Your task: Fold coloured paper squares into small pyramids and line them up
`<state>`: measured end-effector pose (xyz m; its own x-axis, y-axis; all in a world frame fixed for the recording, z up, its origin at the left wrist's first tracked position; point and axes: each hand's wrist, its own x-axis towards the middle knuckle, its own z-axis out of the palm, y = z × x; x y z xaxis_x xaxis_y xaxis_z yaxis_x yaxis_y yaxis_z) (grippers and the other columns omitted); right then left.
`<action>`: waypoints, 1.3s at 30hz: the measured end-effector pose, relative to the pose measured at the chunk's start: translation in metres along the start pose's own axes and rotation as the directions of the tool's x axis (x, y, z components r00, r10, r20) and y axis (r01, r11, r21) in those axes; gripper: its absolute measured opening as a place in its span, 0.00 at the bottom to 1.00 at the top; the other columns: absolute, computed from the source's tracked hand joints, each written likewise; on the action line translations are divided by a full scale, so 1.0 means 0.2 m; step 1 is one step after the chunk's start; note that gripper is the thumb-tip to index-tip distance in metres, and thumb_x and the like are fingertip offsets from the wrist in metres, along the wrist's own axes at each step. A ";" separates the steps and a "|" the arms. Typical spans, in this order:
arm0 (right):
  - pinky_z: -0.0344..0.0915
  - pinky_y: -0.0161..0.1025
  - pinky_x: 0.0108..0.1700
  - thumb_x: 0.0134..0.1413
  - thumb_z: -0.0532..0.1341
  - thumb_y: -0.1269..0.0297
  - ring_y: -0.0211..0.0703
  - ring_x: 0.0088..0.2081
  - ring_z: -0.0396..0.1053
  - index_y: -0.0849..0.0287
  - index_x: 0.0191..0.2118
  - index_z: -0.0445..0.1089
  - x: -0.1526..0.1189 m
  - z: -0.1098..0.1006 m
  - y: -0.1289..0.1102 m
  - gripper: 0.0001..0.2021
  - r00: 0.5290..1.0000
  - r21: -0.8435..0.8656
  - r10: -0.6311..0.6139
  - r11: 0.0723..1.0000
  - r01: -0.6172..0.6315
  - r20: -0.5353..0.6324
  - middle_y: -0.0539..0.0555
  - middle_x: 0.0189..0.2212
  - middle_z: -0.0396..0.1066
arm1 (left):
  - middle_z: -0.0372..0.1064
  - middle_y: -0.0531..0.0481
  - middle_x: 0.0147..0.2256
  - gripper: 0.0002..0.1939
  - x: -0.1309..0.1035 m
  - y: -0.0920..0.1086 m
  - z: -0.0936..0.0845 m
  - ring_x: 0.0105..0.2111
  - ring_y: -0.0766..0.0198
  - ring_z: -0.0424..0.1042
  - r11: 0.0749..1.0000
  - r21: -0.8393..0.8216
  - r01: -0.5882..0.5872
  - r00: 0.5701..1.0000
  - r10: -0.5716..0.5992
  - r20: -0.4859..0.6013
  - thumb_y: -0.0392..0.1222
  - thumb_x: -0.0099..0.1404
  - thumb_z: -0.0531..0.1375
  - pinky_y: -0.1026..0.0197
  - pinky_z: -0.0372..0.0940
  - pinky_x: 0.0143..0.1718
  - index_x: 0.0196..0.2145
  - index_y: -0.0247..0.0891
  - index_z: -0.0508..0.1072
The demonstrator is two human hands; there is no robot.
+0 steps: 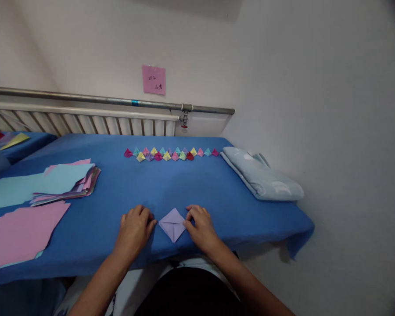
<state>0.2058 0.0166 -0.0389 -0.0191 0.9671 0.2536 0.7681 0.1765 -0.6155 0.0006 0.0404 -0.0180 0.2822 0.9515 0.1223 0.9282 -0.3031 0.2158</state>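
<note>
A lilac paper [174, 224] folded into a diamond lies flat on the blue cloth in front of me, with a seam across it and another running down its lower half. At its right corner, my right hand [199, 226] closes thumb and fingers on the edge. My left hand [134, 228] rests on the cloth just off the left corner, fingers bent and thumb held out, with nothing in it. A small gap shows between that thumb and the paper.
Small folded paper pieces [166, 156] in many colours stand in two rows towards the back. Stacked blue and pink sheets [66, 177] and pink sheets [23, 232] lie left. A folded light-blue blanket [261, 173] sits right. Behind the table run a radiator [118, 125] and pipe [95, 98].
</note>
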 end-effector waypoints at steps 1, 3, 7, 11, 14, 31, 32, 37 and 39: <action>0.57 0.46 0.48 0.47 0.60 0.76 0.48 0.48 0.65 0.57 0.25 0.62 0.00 0.00 0.00 0.08 1.000 0.001 -0.002 1.000 0.002 0.001 0.55 0.41 0.70 | 0.69 0.42 0.42 0.09 -0.01 0.00 0.00 0.43 0.52 0.67 0.998 0.012 -0.060 0.997 0.061 -0.057 0.37 0.65 0.53 0.51 0.60 0.42 0.37 0.37 0.73; 0.57 0.46 0.48 0.48 0.60 0.76 0.48 0.48 0.64 0.57 0.25 0.62 0.00 0.00 0.01 0.08 1.000 0.001 -0.007 1.000 0.007 0.001 0.55 0.40 0.70 | 0.69 0.42 0.44 0.12 -0.02 0.03 0.03 0.44 0.54 0.66 0.972 0.010 -0.234 0.958 0.232 -0.170 0.32 0.65 0.51 0.51 0.60 0.44 0.39 0.38 0.73; 0.57 0.46 0.49 0.48 0.59 0.75 0.48 0.47 0.65 0.56 0.26 0.63 0.00 0.01 0.01 0.07 1.000 -0.009 -0.015 1.000 0.015 -0.003 0.55 0.41 0.70 | 0.70 0.44 0.46 0.18 -0.08 0.15 0.11 0.46 0.56 0.66 0.841 0.001 -0.540 0.815 0.524 -0.248 0.27 0.63 0.49 0.53 0.59 0.47 0.44 0.40 0.73; 0.58 0.46 0.49 0.48 0.59 0.75 0.48 0.47 0.64 0.56 0.27 0.63 0.00 0.01 0.01 0.07 1.000 -0.021 -0.017 1.000 0.017 -0.003 0.55 0.41 0.70 | 0.70 0.44 0.48 0.21 -0.12 0.23 0.18 0.49 0.55 0.65 0.861 0.036 -0.507 0.841 0.503 -0.198 0.27 0.62 0.51 0.49 0.56 0.53 0.51 0.38 0.69; 0.58 0.46 0.49 0.48 0.60 0.75 0.48 0.47 0.65 0.56 0.26 0.63 0.00 0.00 0.01 0.07 1.000 -0.023 -0.013 1.000 0.013 0.003 0.55 0.41 0.70 | 0.70 0.43 0.49 0.21 -0.12 0.24 0.19 0.50 0.54 0.66 0.905 0.048 -0.424 0.899 0.426 -0.101 0.27 0.62 0.51 0.47 0.54 0.54 0.51 0.37 0.69; 0.55 0.49 0.47 0.47 0.64 0.71 0.52 0.48 0.63 0.57 0.24 0.66 0.00 -0.07 0.02 0.06 0.993 -0.082 0.107 0.991 -0.103 0.040 0.54 0.46 0.70 | 0.70 0.42 0.49 0.26 -0.17 0.13 0.15 0.48 0.53 0.67 0.951 0.106 -0.290 0.953 0.297 -0.056 0.21 0.60 0.48 0.42 0.53 0.55 0.52 0.36 0.69; 0.55 0.49 0.47 0.47 0.64 0.71 0.51 0.48 0.63 0.57 0.24 0.66 0.00 -0.08 0.02 0.06 0.993 -0.086 0.108 0.991 -0.105 0.040 0.54 0.46 0.70 | 0.69 0.42 0.49 0.26 -0.17 0.13 0.15 0.48 0.53 0.67 0.953 0.106 -0.285 0.955 0.292 -0.060 0.21 0.60 0.48 0.42 0.52 0.55 0.52 0.36 0.69; 0.55 0.50 0.47 0.47 0.63 0.70 0.53 0.48 0.63 0.57 0.25 0.66 0.00 -0.09 0.02 0.06 0.994 -0.095 0.101 0.991 -0.097 0.048 0.54 0.46 0.70 | 0.69 0.42 0.49 0.29 -0.17 0.13 0.12 0.47 0.54 0.67 0.949 0.100 -0.299 0.954 0.301 0.001 0.21 0.58 0.48 0.44 0.55 0.53 0.54 0.40 0.66; 0.55 0.51 0.48 0.47 0.62 0.71 0.53 0.48 0.63 0.57 0.26 0.66 -0.01 -0.09 -0.01 0.05 0.994 -0.102 0.100 0.990 -0.095 0.041 0.55 0.46 0.70 | 0.70 0.43 0.47 0.29 -0.15 0.14 0.10 0.45 0.53 0.67 0.941 0.093 -0.325 0.946 0.323 0.035 0.23 0.59 0.49 0.44 0.56 0.51 0.55 0.43 0.65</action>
<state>0.2160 0.0116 -0.0238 0.0311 0.9866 0.1599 0.8280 0.0641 -0.5571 0.0231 0.0039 -0.0359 0.5756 0.8035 0.1515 0.8042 -0.5899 0.0731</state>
